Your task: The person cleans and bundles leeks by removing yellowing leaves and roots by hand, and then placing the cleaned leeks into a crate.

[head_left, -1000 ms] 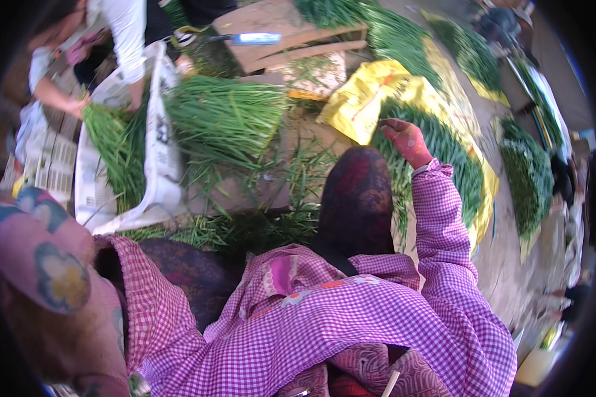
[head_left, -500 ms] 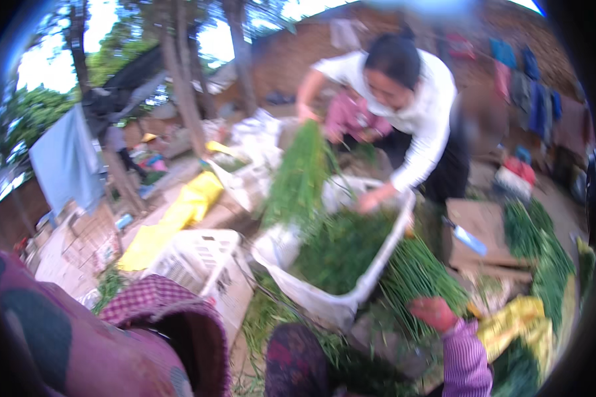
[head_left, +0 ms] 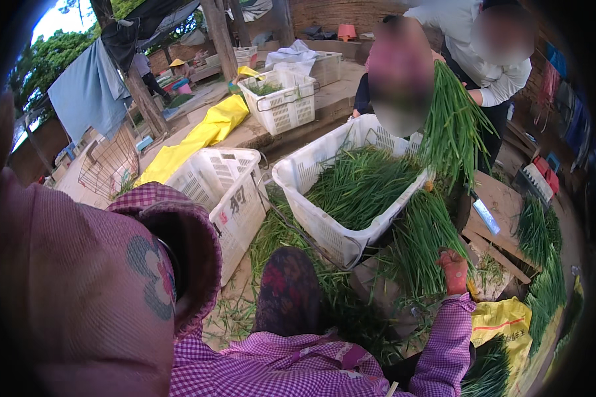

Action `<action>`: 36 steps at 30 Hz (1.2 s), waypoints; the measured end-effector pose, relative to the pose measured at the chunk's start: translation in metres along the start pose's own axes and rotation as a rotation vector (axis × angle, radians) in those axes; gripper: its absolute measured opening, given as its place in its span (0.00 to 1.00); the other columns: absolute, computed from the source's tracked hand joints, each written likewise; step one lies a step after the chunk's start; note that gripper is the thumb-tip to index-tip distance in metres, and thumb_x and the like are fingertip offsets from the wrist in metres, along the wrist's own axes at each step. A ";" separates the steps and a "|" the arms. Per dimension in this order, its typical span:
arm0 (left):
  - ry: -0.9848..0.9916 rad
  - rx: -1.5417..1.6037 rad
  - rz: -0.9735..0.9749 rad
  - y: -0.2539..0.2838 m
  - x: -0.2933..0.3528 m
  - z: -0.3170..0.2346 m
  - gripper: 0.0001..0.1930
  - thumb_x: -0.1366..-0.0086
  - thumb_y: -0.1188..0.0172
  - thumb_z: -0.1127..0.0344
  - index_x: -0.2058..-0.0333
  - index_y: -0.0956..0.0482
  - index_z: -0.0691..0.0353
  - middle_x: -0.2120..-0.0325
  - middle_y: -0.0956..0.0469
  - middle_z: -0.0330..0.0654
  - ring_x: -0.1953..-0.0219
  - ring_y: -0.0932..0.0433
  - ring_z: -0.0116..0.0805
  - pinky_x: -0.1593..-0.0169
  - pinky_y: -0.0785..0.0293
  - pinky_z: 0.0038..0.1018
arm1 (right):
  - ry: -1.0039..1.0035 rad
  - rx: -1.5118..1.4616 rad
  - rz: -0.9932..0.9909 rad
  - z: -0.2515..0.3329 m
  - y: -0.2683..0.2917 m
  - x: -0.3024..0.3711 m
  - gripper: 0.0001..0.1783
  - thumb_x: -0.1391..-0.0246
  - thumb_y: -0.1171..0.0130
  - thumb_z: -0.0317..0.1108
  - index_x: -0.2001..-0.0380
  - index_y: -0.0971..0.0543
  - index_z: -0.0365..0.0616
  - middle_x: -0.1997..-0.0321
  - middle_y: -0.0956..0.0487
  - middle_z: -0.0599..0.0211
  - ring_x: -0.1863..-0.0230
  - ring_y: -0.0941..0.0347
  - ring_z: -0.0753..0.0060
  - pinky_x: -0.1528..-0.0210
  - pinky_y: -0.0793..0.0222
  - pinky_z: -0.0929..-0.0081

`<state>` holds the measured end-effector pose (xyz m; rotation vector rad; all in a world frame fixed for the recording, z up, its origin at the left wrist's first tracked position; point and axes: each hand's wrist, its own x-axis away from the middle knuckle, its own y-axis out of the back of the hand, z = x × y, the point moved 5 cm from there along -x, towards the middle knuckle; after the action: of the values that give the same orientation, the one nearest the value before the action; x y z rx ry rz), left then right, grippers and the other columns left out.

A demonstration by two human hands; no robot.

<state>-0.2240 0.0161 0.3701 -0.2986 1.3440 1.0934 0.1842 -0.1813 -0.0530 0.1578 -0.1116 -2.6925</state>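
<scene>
1. Left hand (head_left: 79,264): pink floral glove, frame left, near lens; grip cannot be told.
2. Right hand (head_left: 453,270): reddish glove, right of centre, well apart from left; grip unclear.
3. Green stalks (head_left: 422,248): beside it, right of centre.

Out to your left, a pale blue cloth (head_left: 88,89) hangs below a dark tarp (head_left: 146,26), green foliage (head_left: 45,96) behind it. Lower down, you've got a wire rack (head_left: 109,165) just left of a long yellow sheet (head_left: 195,139). Deeper in, there's a yellow hat (head_left: 177,62) on somebody well away from you. Ahead, past the trunk (head_left: 218,36), a whitish cloth (head_left: 291,56) drapes a back crate (head_left: 328,69); beyond, a red tub (head_left: 346,32) before the brick wall (head_left: 318,14). Far right, clothes (head_left: 571,119) hang in a row.
</scene>
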 end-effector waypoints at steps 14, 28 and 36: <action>1.864 0.993 0.028 -0.368 0.273 0.052 0.16 0.45 0.44 0.74 0.55 0.28 0.59 0.68 0.24 0.35 0.69 0.25 0.24 0.68 0.29 0.18 | -0.134 -0.251 -0.513 0.001 0.102 0.019 0.11 0.47 0.45 0.33 0.63 0.23 0.38 0.67 0.21 0.68 0.72 0.25 0.76 0.71 0.35 0.80; 2.388 1.175 -0.128 -0.502 0.406 -0.005 0.21 0.42 0.44 0.69 0.50 0.39 0.57 0.60 0.27 0.45 0.70 0.24 0.40 0.66 0.28 0.38 | -0.332 0.953 -0.112 -0.049 0.016 0.024 0.41 0.59 0.41 0.59 0.50 0.34 0.36 0.57 0.25 0.45 0.53 0.29 0.50 0.52 0.34 0.58; 2.475 1.495 -0.150 -0.484 0.374 0.004 0.33 0.51 0.33 0.55 0.48 0.34 0.63 0.55 0.28 0.48 0.55 0.27 0.45 0.53 0.29 0.42 | -0.557 0.118 -0.007 -0.069 -0.009 0.030 0.42 0.57 0.37 0.50 0.49 0.35 0.23 0.50 0.29 0.41 0.47 0.32 0.54 0.46 0.39 0.70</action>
<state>0.0914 -0.0555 -0.1484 -0.5070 3.4415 -1.5612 0.1622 -0.1894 -0.1246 -0.5600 -0.4364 -2.6603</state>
